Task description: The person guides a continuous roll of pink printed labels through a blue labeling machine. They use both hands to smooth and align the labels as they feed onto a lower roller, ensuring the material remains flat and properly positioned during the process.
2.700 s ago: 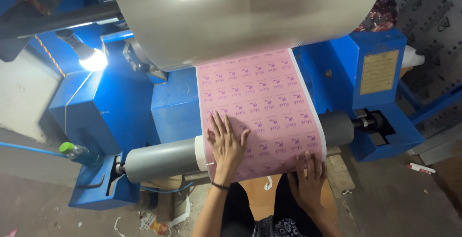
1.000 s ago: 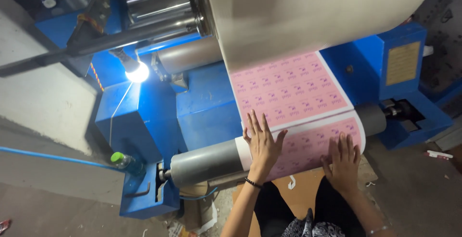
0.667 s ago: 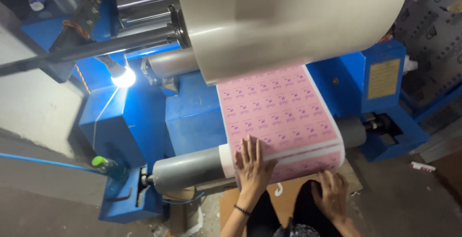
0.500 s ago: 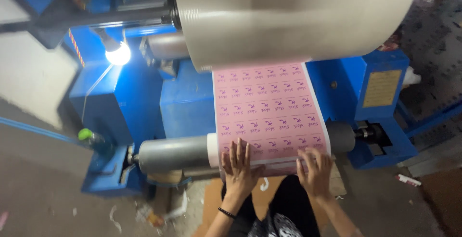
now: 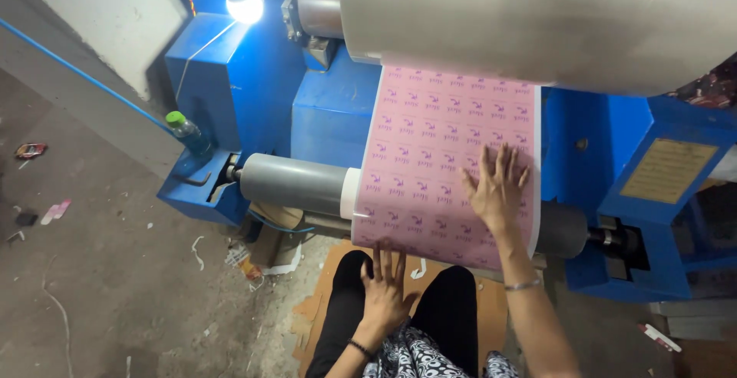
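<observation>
One pink sheet (image 5: 445,163) runs down over one grey roller (image 5: 295,184) on the blue machine (image 5: 330,109). Two hands: the right hand (image 5: 497,186) lies flat and open on the sheet, the left hand (image 5: 384,290) open, fingers spread, at its lower edge

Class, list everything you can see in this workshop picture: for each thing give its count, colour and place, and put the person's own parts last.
Printed sheet: one, pink with small purple marks, running down over the roller.
Roller: one, grey, lying across the machine's front.
Big roll: one, silvery white, top.
Machine: one, blue, behind the sheet.
Lamp: one, lit, top left.
Bottle: one, green cap, on the machine's left ledge.
Cardboard: brown, on the floor.
Legs: two, black trousers.
Left hand: at the sheet's lower edge.
Right hand: flat on the sheet.
</observation>
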